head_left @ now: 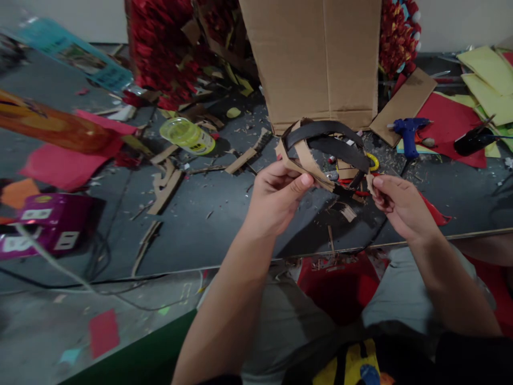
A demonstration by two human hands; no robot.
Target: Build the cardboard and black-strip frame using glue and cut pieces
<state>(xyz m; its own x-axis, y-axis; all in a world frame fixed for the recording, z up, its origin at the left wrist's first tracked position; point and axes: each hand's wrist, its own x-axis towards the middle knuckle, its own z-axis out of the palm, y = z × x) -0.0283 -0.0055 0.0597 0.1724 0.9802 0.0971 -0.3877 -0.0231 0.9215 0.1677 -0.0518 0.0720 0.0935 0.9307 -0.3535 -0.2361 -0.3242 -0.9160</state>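
Observation:
A rounded frame of bent cardboard strips (306, 155), some brown and some black, is held above the table. My left hand (278, 195) grips its left lower edge, with the thumb on top of the cardboard. At its right end, my right hand (395, 200) pinches a small torn piece of cardboard (370, 184) between thumb and fingers. Whether that piece is still attached to the frame I cannot tell. Behind the frame lie scissors with a yellow handle (373, 161), partly hidden, and some red-handled thing, mostly covered.
A large cardboard panel (316, 59) stands behind. To the right are a blue glue gun (409, 133), a black bottle (473, 140) and red paper (444, 120). Leftward sit a yellow-green glue jar (187, 136), an orange bottle (52, 122), a purple box (52, 222) with cables and cardboard scraps.

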